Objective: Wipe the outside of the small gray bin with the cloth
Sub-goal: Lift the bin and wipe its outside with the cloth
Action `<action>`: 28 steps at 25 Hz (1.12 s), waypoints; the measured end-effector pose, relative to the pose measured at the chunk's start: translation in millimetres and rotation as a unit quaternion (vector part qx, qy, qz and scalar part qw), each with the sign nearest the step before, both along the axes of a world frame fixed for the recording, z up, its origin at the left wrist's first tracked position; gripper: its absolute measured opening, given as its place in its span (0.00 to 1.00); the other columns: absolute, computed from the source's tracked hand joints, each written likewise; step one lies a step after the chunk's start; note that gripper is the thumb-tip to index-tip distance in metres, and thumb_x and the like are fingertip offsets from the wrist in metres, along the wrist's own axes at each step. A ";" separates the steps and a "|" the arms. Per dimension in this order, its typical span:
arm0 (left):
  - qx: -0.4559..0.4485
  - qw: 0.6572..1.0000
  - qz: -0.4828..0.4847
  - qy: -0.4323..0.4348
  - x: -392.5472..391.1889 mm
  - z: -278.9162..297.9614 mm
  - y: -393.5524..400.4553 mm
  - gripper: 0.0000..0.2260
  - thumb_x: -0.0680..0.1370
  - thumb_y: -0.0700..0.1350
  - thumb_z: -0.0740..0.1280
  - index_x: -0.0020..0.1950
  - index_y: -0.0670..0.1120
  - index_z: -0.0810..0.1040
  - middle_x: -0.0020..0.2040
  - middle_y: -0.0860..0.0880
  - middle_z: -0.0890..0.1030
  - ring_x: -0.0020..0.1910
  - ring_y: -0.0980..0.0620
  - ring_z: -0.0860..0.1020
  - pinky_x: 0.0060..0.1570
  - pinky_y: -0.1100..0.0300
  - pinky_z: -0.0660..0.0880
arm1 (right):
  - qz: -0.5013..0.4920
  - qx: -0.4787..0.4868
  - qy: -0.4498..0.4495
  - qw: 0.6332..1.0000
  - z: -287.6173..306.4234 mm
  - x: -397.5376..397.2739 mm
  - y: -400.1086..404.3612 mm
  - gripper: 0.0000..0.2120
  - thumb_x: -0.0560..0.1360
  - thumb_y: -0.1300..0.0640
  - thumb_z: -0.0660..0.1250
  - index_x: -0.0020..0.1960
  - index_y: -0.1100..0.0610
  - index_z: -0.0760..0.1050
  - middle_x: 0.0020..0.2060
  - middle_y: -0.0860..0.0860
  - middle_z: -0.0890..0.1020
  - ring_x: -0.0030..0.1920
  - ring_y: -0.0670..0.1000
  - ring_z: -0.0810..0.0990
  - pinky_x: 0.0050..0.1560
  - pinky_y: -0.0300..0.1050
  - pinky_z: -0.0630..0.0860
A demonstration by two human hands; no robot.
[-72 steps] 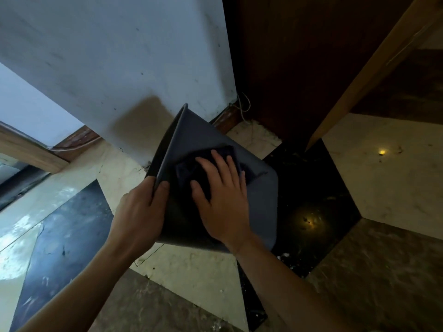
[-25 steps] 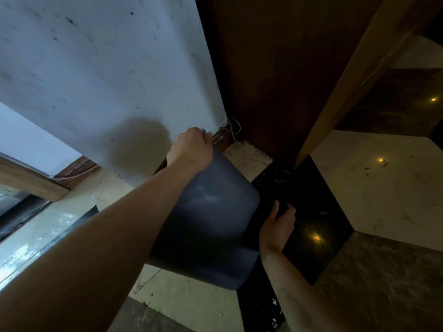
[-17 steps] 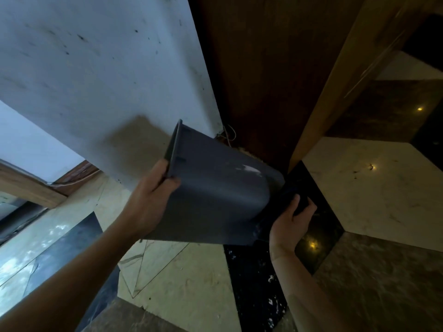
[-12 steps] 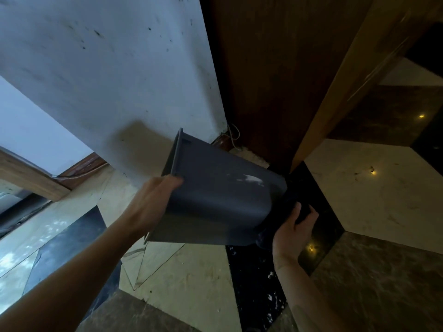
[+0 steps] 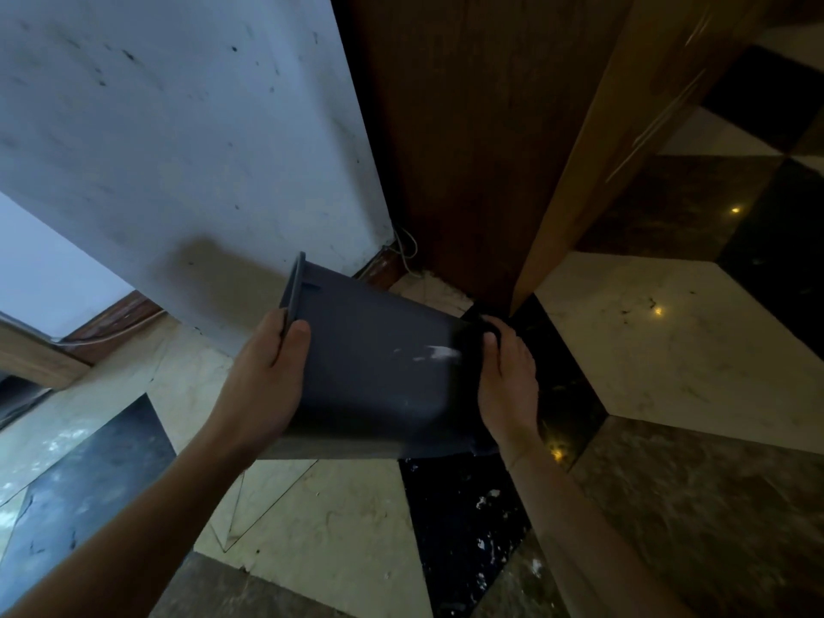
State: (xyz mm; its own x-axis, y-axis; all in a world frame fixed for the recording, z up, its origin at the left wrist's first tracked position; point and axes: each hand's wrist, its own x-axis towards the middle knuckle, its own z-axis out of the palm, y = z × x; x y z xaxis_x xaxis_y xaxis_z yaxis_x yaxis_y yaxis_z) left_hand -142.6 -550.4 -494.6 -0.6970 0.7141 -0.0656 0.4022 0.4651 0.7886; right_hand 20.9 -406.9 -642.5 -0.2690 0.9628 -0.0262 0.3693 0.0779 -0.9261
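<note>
The small gray bin is held in the air on its side, its open rim pointing left toward the wall and its base to the right. A whitish smear shows on its upper side. My left hand grips the rim, thumb on the outside. My right hand presses a dark cloth flat against the bin's base end. Most of the cloth is hidden between the palm and the bin.
A stained white wall stands close behind the bin. A dark wooden panel and a lighter wooden door edge rise at the right. Below lies a floor of cream, black and brown tiles.
The bin was turned from its side face up to lying sideways. My left hand shifted to the rim, and my right hand moved with the cloth from the side to the base end.
</note>
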 end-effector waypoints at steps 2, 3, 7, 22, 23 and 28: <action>0.004 1.000 -0.004 -0.003 6.7 1.9 1.9 0.10 0.82 0.53 0.52 0.50 0.55 0.72 0.48 0.51 0.78 0.45 0.50 0.77 0.40 0.54 0.75 | 0.024 0.017 -0.028 0.999 15.1 -9.9 -6.8 0.19 0.84 0.49 0.49 0.72 0.49 0.68 0.71 0.49 0.72 0.75 0.53 0.63 0.72 0.59 0.59; 0.003 1.000 -0.009 0.008 9.5 2.4 3.6 0.10 0.82 0.53 0.52 0.49 0.55 0.71 0.47 0.51 0.78 0.44 0.50 0.77 0.40 0.53 0.76 | 0.044 0.031 -0.012 0.998 26.3 -17.5 -14.5 0.19 0.84 0.50 0.49 0.72 0.49 0.67 0.71 0.49 0.72 0.75 0.53 0.63 0.72 0.59 0.59; -0.004 0.999 -0.032 0.042 18.7 2.2 11.8 0.09 0.82 0.51 0.52 0.50 0.56 0.71 0.44 0.52 0.79 0.39 0.56 0.78 0.36 0.57 0.74 | 0.157 0.118 0.102 0.975 75.9 -57.6 -62.0 0.19 0.85 0.48 0.49 0.73 0.48 0.66 0.72 0.48 0.71 0.75 0.49 0.63 0.71 0.58 0.62; 0.000 0.999 0.038 0.004 -5.4 -5.0 -9.5 0.11 0.83 0.53 0.52 0.48 0.57 0.73 0.47 0.56 0.78 0.44 0.54 0.76 0.37 0.60 0.69 | -0.037 -0.132 0.019 0.990 -19.7 11.1 4.8 0.15 0.82 0.47 0.54 0.67 0.49 0.67 0.62 0.50 0.77 0.65 0.56 0.75 0.58 0.49 0.70; 0.001 0.999 0.041 0.008 -6.3 -5.6 -11.2 0.11 0.83 0.53 0.52 0.47 0.57 0.72 0.47 0.55 0.78 0.44 0.54 0.76 0.36 0.59 0.69 | -0.046 -0.138 0.036 0.989 -17.7 10.7 -0.1 0.15 0.83 0.49 0.54 0.67 0.49 0.67 0.61 0.49 0.77 0.64 0.55 0.75 0.57 0.47 0.69; 0.003 1.000 0.021 0.019 5.6 -7.8 -8.7 0.11 0.82 0.53 0.52 0.47 0.55 0.71 0.44 0.55 0.77 0.41 0.61 0.76 0.33 0.62 0.68 | 0.051 0.062 -0.037 0.996 28.5 -28.4 -45.4 0.21 0.83 0.51 0.52 0.75 0.53 0.63 0.74 0.50 0.68 0.77 0.50 0.58 0.76 0.46 0.52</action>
State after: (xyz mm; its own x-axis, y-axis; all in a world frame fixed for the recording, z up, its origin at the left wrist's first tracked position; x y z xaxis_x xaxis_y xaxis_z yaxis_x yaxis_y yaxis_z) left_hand -137.0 -559.1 -502.5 -0.7281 0.6847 -0.0337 0.4127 0.4771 0.7759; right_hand -7.5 -452.3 -614.0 -0.3673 0.9276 0.0678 0.4210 0.2308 -0.8772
